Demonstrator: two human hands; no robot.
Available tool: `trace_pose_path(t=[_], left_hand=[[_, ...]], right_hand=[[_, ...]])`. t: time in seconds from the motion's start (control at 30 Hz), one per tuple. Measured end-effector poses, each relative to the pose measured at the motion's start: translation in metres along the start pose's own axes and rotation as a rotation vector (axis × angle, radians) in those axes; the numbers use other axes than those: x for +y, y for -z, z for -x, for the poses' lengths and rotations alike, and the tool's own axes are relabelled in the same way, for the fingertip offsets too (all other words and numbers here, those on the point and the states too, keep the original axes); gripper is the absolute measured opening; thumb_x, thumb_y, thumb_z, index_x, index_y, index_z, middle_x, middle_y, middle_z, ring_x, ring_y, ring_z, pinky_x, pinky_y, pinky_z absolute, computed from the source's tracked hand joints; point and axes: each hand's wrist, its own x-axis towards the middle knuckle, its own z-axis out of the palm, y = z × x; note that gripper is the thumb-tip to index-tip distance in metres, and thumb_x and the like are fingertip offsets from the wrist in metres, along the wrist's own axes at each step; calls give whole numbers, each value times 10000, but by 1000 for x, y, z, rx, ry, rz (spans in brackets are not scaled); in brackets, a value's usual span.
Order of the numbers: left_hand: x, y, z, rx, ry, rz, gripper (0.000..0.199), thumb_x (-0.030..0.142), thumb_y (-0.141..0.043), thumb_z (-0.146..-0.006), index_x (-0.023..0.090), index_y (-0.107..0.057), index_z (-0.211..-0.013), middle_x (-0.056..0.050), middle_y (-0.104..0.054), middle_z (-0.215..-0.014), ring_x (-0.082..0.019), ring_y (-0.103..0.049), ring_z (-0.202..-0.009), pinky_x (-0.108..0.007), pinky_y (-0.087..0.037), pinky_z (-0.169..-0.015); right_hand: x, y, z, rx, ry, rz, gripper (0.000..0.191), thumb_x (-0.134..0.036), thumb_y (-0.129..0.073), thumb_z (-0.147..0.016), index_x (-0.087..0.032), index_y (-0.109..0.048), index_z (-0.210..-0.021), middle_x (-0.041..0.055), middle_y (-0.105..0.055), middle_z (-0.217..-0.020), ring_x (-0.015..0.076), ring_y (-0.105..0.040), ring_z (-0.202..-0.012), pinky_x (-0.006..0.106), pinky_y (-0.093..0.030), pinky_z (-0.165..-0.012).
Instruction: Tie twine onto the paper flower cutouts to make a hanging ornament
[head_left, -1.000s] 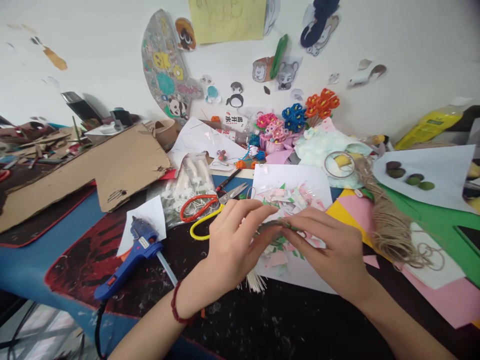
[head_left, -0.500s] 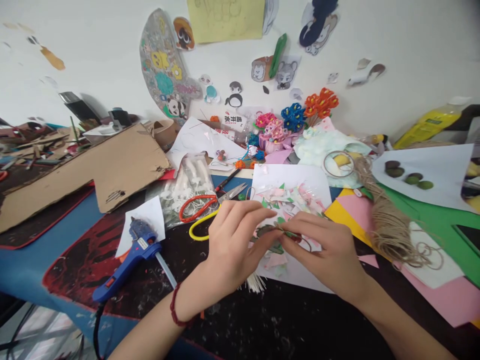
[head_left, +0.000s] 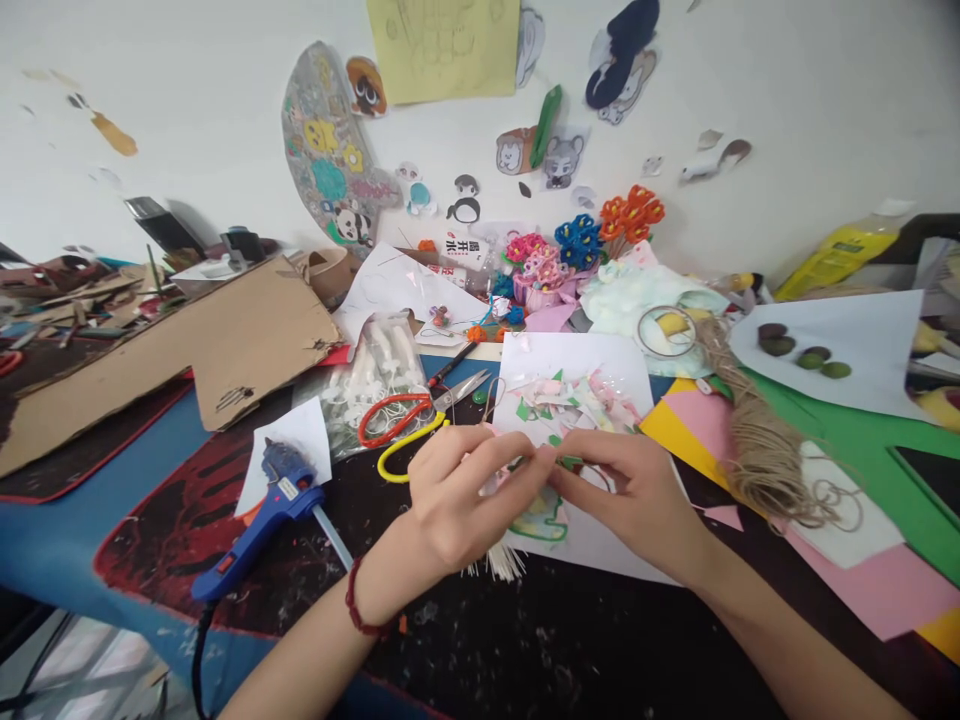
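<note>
My left hand (head_left: 465,492) and my right hand (head_left: 630,490) meet fingertip to fingertip over a white sheet (head_left: 607,560) strewn with pink, white and green paper scraps (head_left: 562,395). Both hands pinch a small green craft piece (head_left: 571,464), mostly hidden by the fingers. Below the fingers shows a pale piece with a green outline (head_left: 551,526). White tassel strands (head_left: 505,562) hang beneath my left hand. Scissors (head_left: 450,392) with red and yellow handles lie just beyond my left hand.
A blue glue gun (head_left: 262,530) lies at the left, near a clear bag (head_left: 375,375) and cardboard (head_left: 247,340). At the right are a twine bundle (head_left: 765,450), coloured paper (head_left: 885,590) and a yellow bottle (head_left: 840,250). Yarn flowers (head_left: 577,240) stand at the back.
My left fingers have closed in and now cover more of the green piece. The green-outlined piece shows more clearly below them. The camera view has shifted slightly.
</note>
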Motion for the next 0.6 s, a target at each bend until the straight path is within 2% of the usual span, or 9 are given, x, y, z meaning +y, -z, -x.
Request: trace_pose_path(t=[0.07, 0.13, 0.23, 0.3, 0.43, 0.5, 0.6], left_hand=[[-1, 1, -5, -33, -38, 15, 233, 60, -659, -826, 171, -706, -1025, -38, -728, -883, -161, -562, -765, -279, -479, -669], [-3, 4, -13, -97, 14, 77, 210, 126, -670, -851, 171, -690, -1056, -45, -730, -925, -166, -591, -794, -298, -490, -706], [-12, 20, -24, -269, 302, 106, 207, 252, -606, -929, 175, -652, -1116, -61, -723, -1005, -185, -637, -890, -329, -497, -778], [-22, 34, -23, -442, 470, -45, 197, 292, -547, -960, 179, -659, -1076, -61, -722, -962, -191, -654, -853, -326, -498, -751], [-41, 52, 1, -833, 492, -606, 253, 332, -523, -949, 130, -675, -948, -135, -686, -881, -316, -634, -876, -406, -471, -724], [-47, 52, 16, -972, 505, -651, 243, 319, -545, -925, 105, -661, -936, -162, -674, -924, -333, -625, -884, -410, -466, -729], [-52, 42, 30, -993, 535, -597, 222, 245, -507, -912, 78, -627, -997, -187, -638, -1029, -330, -605, -955, -411, -457, -796]], right_hand=[[1, 1, -1, 4, -37, -46, 172, -289, -611, -899, -195, -676, -770, 3, -661, -732, 119, -547, -657, 237, -424, -590], [3, 2, -2, 39, -63, -92, 155, -298, -627, -885, -196, -673, -776, -8, -629, -700, 112, -523, -632, 233, -417, -577], [4, 5, -3, 88, -146, -159, 291, -344, -646, -867, -180, -582, -635, -36, -483, -565, 92, -444, -541, 225, -369, -507], [5, 7, -4, 82, -213, -230, 379, -386, -654, -858, -177, -517, -574, -44, -421, -522, 86, -417, -500, 228, -357, -478], [9, 8, -3, 55, -255, -384, 386, -420, -680, -837, -171, -534, -581, -35, -462, -527, 90, -441, -494, 238, -381, -487], [10, 8, -4, 47, -256, -420, 384, -421, -684, -836, -169, -545, -582, -32, -478, -534, 89, -452, -497, 239, -388, -492], [13, 7, -5, 55, -272, -450, 364, -422, -688, -834, -168, -566, -605, -28, -502, -548, 90, -469, -504, 239, -397, -502]])
